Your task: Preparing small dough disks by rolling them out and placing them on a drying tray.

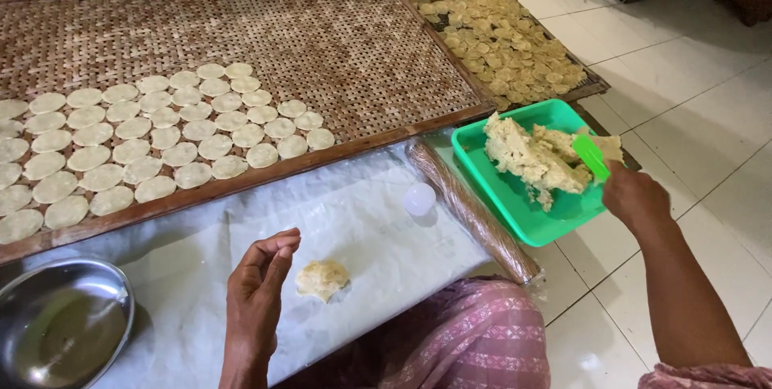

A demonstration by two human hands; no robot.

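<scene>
My right hand (635,196) grips a green plastic scraper (591,156) and holds it against a pale lump of dough (535,156) in a green square tub (515,216) on the floor tiles. My left hand (259,280) hovers with loosely curled fingers, holding nothing, just left of a small flattened piece of dough (322,279). That piece lies on a white plastic-covered work surface (354,220). A white round cap (419,198) rests on the same sheet.
A woven bamboo tray (338,43) carries several rows of flat round dough discs (153,144). A second tray (583,88) of yellowish discs lies behind the tub. A plastic-wrapped rolling pin (470,212) lies along the sheet's right edge. A metal bowl (60,321) sits lower left.
</scene>
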